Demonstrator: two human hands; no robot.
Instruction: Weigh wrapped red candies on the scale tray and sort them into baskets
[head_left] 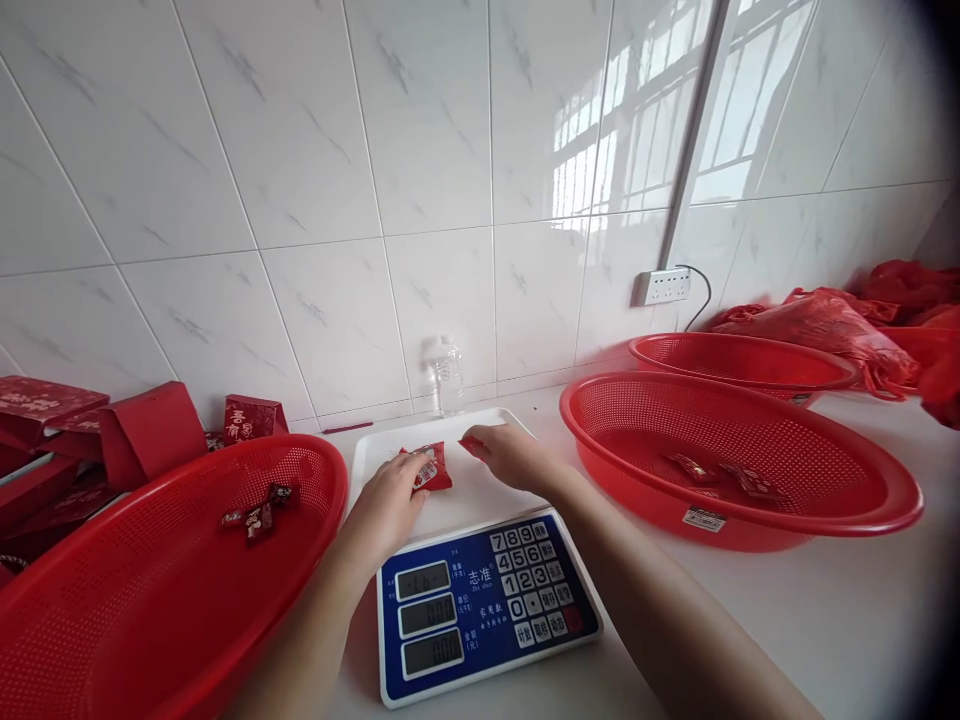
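Observation:
A white digital scale with a blue keypad panel (pixel 480 610) stands before me. On its white tray (pixel 450 518) lies a shiny red packet (pixel 435 470) with white print. My left hand (pixel 386 505) closes on the packet's left side, fingers on top and thumb at the near edge. Above the tray's right part, my right hand (pixel 510 455) pinches a small red packet (pixel 472 447), mostly covered by the fingers. The scale's top display (pixel 422 580) is hard to read; the two lower ones seem to show zeros.
At left, a red basket (pixel 172 600) holds several small dark-red packets (pixel 260 518), with red boxes (pixel 150 435) behind it. Another red basket (pixel 735 450) with a few packets stands at right, one more behind it. A clear bottle (pixel 450 375) stands by the wall; red bags (pixel 825 330) lie far right.

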